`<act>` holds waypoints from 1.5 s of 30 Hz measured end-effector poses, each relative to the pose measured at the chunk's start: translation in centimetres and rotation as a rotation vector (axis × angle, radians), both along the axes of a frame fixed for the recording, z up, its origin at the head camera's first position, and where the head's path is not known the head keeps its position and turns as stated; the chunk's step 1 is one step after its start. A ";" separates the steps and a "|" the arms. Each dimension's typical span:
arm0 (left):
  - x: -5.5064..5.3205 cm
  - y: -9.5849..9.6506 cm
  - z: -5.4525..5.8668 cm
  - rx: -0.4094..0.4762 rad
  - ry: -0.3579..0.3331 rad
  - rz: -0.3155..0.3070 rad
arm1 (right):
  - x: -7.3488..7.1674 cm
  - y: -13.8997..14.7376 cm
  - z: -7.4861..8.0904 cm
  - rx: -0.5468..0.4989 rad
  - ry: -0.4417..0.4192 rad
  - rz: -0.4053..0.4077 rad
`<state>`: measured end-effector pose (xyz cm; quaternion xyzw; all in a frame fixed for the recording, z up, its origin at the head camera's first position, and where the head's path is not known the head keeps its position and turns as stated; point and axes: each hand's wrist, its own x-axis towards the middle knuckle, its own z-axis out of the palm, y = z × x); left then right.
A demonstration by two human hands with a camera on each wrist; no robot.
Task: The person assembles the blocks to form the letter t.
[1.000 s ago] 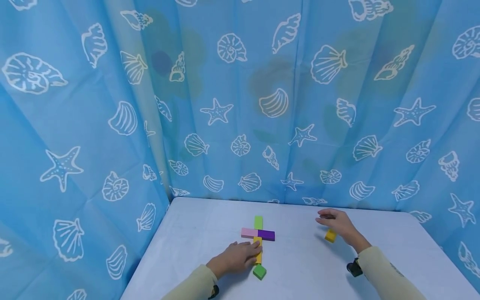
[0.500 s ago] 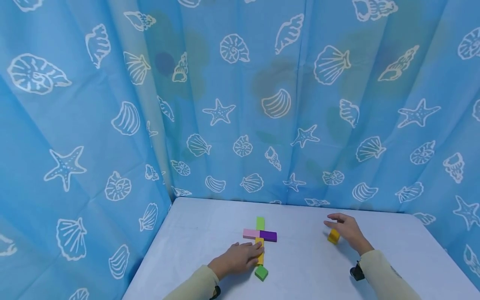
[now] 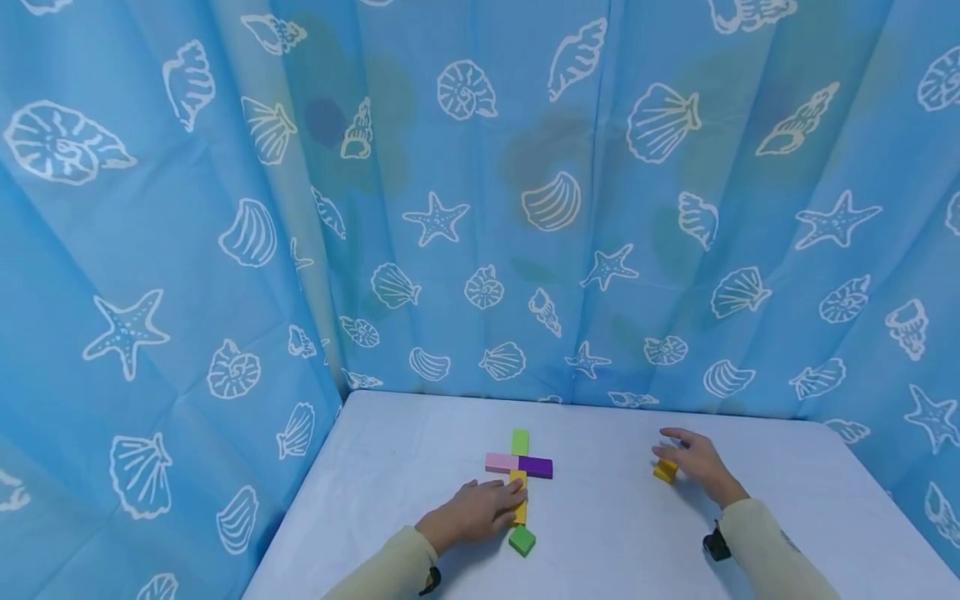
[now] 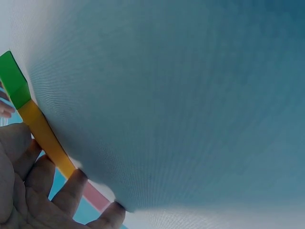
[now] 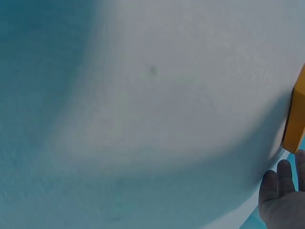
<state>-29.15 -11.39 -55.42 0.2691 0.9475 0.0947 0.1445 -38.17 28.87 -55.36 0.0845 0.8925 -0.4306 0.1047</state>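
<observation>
My left hand [image 3: 471, 512] rests with its fingertips on a long yellow block [image 3: 519, 476], partly covering it. In the left wrist view, the thumb and fingers [image 4: 70, 193] line the side of that yellow block. A dark green block [image 3: 522, 541] sits turned at an angle against its near end. Beyond its far end, a pink block [image 3: 501, 462] and a purple block [image 3: 536, 467] lie end to end, with a light green block [image 3: 521, 442] behind them. To the right, my right hand [image 3: 703, 468] hovers close over another yellow block [image 3: 664, 472], fingers extended; contact is unclear.
All the blocks lie on a white-covered table [image 3: 600, 533]. Behind and to the left hangs a blue curtain [image 3: 480, 217] with white shell prints, meeting the table's back edge. A dark wrist device [image 3: 716, 546] hangs under the right sleeve.
The right hand has shifted slightly right and nearer, and the yellow block beside it has turned. My left hand stays on its yellow block.
</observation>
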 end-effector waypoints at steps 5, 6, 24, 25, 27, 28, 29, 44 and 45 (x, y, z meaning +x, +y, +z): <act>-0.1 0.1 -0.1 0.002 0.003 0.005 | 0.1 -0.1 -0.1 0.027 -0.001 0.013; -0.1 0.0 0.0 0.001 0.004 0.008 | 0.1 -0.1 -0.1 0.033 0.005 0.019; 0.0 0.0 0.3 0.015 0.003 -0.003 | 1.4 -0.4 -0.4 0.119 0.051 0.068; 0.0 0.0 0.3 0.013 0.005 -0.004 | 1.5 -0.4 -0.3 0.119 0.051 0.069; -0.1 0.0 0.3 0.009 0.008 -0.003 | 1.6 -0.5 -0.2 0.117 0.048 0.071; -0.1 0.0 0.3 0.008 0.010 -0.003 | 1.7 -0.5 -0.2 0.120 0.050 0.073; -0.1 0.0 0.3 0.006 0.009 0.000 | 1.8 -0.6 -0.2 0.125 0.052 0.076; 0.0 0.0 0.4 -0.004 0.008 -0.003 | 2.7 -1.1 -0.7 0.198 0.098 0.124; -0.1 0.0 0.3 -0.005 0.012 -0.007 | 2.8 -1.1 -0.7 0.196 0.095 0.122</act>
